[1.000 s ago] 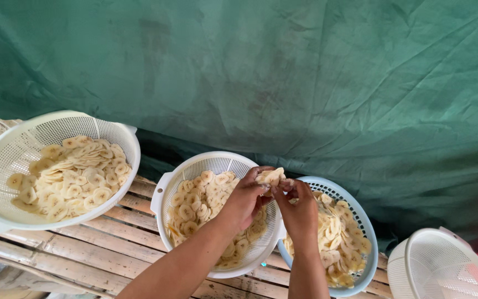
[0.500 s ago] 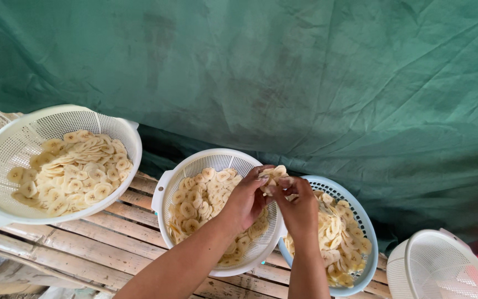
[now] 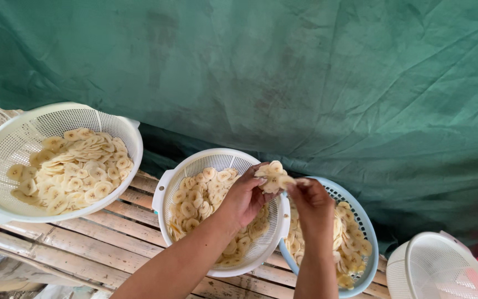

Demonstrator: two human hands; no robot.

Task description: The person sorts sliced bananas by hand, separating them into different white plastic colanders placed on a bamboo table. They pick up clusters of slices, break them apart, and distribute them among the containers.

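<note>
Fingers [image 3: 261,180] of both hands pinch a clump of pale banana slices [image 3: 274,176] above the white plastic colander [image 3: 164,191], half-filled; blue basket [image 3: 360,216] holds plenty.

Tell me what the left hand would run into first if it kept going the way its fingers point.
Judging loosely, the left hand points up and right, so past the banana slices in its grip it would likely meet the green tarp; depth is unclear.

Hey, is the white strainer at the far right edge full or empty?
Empty, as far as it shows: the white strainer has bare mesh inside, with no banana slices, unlike the other three. Its lower part is cut off by the frame.
</note>
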